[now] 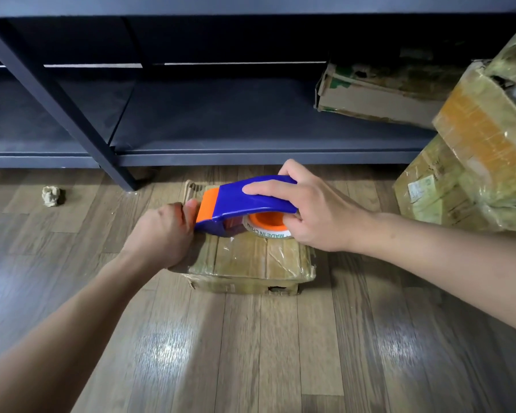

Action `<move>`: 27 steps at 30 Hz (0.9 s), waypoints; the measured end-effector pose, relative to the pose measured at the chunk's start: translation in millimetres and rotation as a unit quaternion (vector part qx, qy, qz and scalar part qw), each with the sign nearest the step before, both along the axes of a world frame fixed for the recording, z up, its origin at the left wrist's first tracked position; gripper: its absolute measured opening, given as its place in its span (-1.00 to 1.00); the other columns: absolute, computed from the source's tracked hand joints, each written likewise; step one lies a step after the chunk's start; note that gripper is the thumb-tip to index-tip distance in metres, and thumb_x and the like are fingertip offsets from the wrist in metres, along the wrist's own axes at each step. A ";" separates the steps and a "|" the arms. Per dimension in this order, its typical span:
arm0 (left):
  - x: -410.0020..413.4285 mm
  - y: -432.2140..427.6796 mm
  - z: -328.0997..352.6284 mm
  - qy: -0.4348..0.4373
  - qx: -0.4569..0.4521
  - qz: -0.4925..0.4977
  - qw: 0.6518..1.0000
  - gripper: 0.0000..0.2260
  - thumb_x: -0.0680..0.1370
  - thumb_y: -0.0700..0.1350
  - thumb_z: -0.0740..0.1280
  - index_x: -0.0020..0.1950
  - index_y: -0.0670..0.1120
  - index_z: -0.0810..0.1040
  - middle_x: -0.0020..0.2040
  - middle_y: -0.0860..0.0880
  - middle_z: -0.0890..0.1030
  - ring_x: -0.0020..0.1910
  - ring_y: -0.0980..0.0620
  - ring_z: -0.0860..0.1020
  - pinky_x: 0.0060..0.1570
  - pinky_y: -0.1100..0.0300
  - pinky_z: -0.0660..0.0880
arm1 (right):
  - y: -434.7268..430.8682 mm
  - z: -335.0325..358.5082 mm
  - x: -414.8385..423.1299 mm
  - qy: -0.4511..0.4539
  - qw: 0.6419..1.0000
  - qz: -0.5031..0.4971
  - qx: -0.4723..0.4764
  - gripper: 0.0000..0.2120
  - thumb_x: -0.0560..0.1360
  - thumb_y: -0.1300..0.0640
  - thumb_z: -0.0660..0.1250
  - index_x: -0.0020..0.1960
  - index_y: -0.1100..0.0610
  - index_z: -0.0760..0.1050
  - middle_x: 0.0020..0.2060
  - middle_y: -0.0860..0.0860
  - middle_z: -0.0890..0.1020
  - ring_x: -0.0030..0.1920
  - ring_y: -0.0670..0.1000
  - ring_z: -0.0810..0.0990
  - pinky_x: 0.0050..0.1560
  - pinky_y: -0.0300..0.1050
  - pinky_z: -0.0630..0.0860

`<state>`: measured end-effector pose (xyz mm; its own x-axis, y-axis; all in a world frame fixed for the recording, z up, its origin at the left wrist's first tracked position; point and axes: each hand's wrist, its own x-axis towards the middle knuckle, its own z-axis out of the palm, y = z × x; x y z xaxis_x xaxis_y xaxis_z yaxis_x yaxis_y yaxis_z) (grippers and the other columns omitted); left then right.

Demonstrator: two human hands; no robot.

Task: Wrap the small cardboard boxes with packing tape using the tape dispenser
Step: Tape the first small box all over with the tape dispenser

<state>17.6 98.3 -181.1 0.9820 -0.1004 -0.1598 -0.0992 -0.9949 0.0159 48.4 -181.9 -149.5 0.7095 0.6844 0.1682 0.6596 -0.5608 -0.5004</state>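
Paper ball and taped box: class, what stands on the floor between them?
In the head view, the dark shelf leg stands between paper ball and box; the rest is bare floor.

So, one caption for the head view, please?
Right hand holds the tape dispenser on a small cardboard box; left hand holds the box's edge.

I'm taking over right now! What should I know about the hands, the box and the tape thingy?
The right-hand grip holds the tape dispenser by its blue handle, over the small box on the floor.
The left-hand grip is curled at the box's left edge beside the dispenser's orange nose; what it pinches is hidden.
Done: clear tape already covers the box top.
Left: probably finish this strip and cut it.
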 end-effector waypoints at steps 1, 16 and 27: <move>-0.8 -0.1 3.8 -0.003 0.014 0.005 1.000 -0.78 0.57 -0.19 0.42 0.15 -0.24 0.48 -0.17 -0.28 0.60 -0.33 -0.34 0.59 -0.42 0.07 0.29 | 1.2 -0.6 0.9 0.000 1.000 -0.001 0.007 -0.44 0.55 0.26 0.33 0.49 -0.09 0.36 0.08 -0.03 0.31 0.03 -0.05 0.43 -0.16 -0.23 0.50; 1.3 -3.7 -4.3 0.045 -0.211 0.215 0.953 -0.61 0.75 0.06 -0.01 0.04 -0.21 0.43 -0.11 -0.21 0.53 0.17 -0.40 0.53 0.08 -0.10 0.40 | 24.8 -7.6 -0.2 -0.030 0.999 -0.010 0.001 -0.41 0.50 0.31 0.36 0.47 -0.07 0.41 -0.02 0.06 0.36 -0.13 0.06 0.46 -0.25 -0.12 0.45; -5.4 -9.7 11.2 0.055 -0.253 0.200 0.945 -0.74 0.75 -0.02 0.02 0.09 -0.12 0.42 0.16 -0.38 0.57 0.18 -0.41 0.52 0.23 -0.26 0.43 | -17.9 4.2 9.5 -0.043 0.999 0.005 -0.016 -0.48 0.53 0.16 0.40 0.46 -0.07 0.43 -0.09 0.04 0.38 -0.20 0.01 0.44 -0.24 -0.11 0.50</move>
